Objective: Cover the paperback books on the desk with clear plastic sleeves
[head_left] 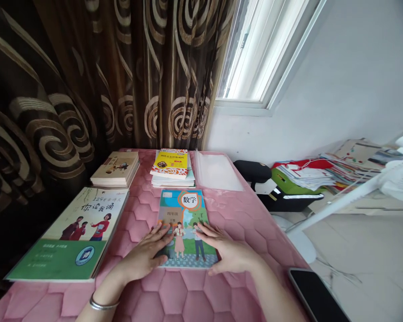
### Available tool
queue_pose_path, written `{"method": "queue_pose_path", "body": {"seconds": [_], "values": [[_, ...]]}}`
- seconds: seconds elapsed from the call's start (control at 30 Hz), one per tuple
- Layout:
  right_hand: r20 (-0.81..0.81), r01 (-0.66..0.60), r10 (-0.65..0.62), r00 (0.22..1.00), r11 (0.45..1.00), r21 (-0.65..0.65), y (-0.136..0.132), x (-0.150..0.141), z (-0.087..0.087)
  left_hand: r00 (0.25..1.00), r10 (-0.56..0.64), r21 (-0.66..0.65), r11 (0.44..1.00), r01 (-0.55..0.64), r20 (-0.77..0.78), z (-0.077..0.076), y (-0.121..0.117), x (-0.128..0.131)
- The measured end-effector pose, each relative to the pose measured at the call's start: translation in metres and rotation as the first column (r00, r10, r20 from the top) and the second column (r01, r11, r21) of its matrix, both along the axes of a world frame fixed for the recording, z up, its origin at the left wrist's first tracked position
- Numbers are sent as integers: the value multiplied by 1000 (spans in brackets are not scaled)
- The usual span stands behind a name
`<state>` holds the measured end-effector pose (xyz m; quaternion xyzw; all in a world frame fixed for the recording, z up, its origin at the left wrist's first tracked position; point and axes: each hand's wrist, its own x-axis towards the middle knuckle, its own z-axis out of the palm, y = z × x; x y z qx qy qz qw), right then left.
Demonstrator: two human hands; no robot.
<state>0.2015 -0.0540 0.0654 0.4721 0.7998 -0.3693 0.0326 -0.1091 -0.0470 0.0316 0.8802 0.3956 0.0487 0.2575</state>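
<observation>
At centre, mathematics textbook (185,229)
Left hand (148,247) and right hand (231,251) partly hide it, grip spread, clasping nothing; smartphone (317,295) cropped at four o'clock.

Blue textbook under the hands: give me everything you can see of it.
The blue textbook lies closed and face up on the pink quilted cover, its top edge pointing away. The cover looks glossy, with 数学 in a white, orange-ringed bubble, smaller text at left, and two cartoon figures above a checkered strip. The left hand rests on its left side, the right hand on its right, fingers hiding parts of the picture. Beyond it sits a stack of books.
</observation>
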Motion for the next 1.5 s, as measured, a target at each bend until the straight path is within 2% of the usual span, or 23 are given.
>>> {"method": "queue_pose_path", "body": {"seconds": [0.07,0.13,0.2,0.27,0.3,0.33,0.43,0.53,0.67,0.77,0.93,1.23,1.3,1.37,1.43,1.5], "values": [[-120,77,-70,990,996,54,3,6,-10,999,19,29,999,-20,28,0,0,0],[-259,285,-237,936,944,167,10,5,-25,998,38,56,998,-40,40,-1,-1,2],[-341,547,-453,824,794,265,22,-1,-39,998,51,62,997,-53,30,-1,-3,3],[-329,674,-589,738,660,332,37,-8,-48,998,48,74,996,-50,28,-2,-3,4],[-299,691,-624,722,626,362,45,-10,-49,999,43,86,995,-45,32,-3,-3,4],[-258,687,-643,721,616,387,52,-12,-49,999,39,101,994,-43,38,-3,-3,3],[-142,650,-657,740,646,400,68,-16,-42,998,44,128,991,-49,40,-7,-4,3],[-105,624,-642,759,673,397,75,-20,-37,997,66,113,991,-69,31,-8,-4,5],[-92,616,-657,748,636,466,77,-26,-39,991,134,81,988,-135,16,-4,-4,13],[-75,608,-674,735,607,511,80,-28,-40,978,205,110,972,-207,29,0,-4,19],[-31,571,-665,746,616,543,83,-26,-36,973,217,142,964,-226,77,-1,-3,20],[-13,581,-675,738,626,521,63,-19,-35,976,179,170,965,-199,128,-6,-2,16],[-19,553,-671,741,594,584,53,-22,-34,975,185,181,962,-205,120,-6,-3,17],[-11,474,-624,781,581,662,39,-28,-35,975,190,205,956,-210,115,-6,-4,19],[12,404,-563,826,607,685,25,-35,-37,974,194,233,948,-216,114,-6,-5,21],[17,414,-552,833,645,642,17,-41,-42,974,192,258,941,-218,122,-7,-6,21]]}}
